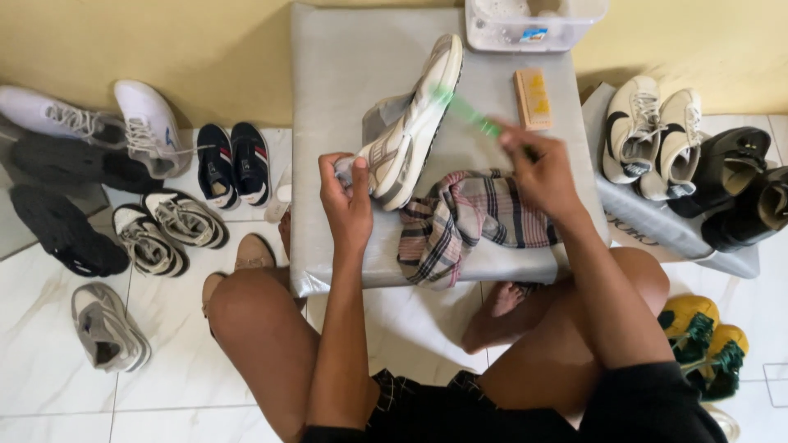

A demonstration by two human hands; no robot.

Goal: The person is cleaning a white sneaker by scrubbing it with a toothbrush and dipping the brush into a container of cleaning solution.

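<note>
A white and grey sneaker (413, 123) lies tilted on its side on a low grey table (345, 66). My left hand (345, 197) grips its heel end. My right hand (538, 168) holds a green toothbrush (468, 113), blurred with motion, its head against the sneaker's sole edge near the toe. A plaid cloth (468, 223) lies crumpled on the table between my hands, just below the sneaker.
A wooden brush block (533, 98) and a clear plastic tub (533, 20) sit at the table's far side. Several pairs of shoes line the tiled floor at left (148, 189); white and black shoes rest on a box at right (657, 139). Green-yellow shoes (706, 340) lie by my right knee.
</note>
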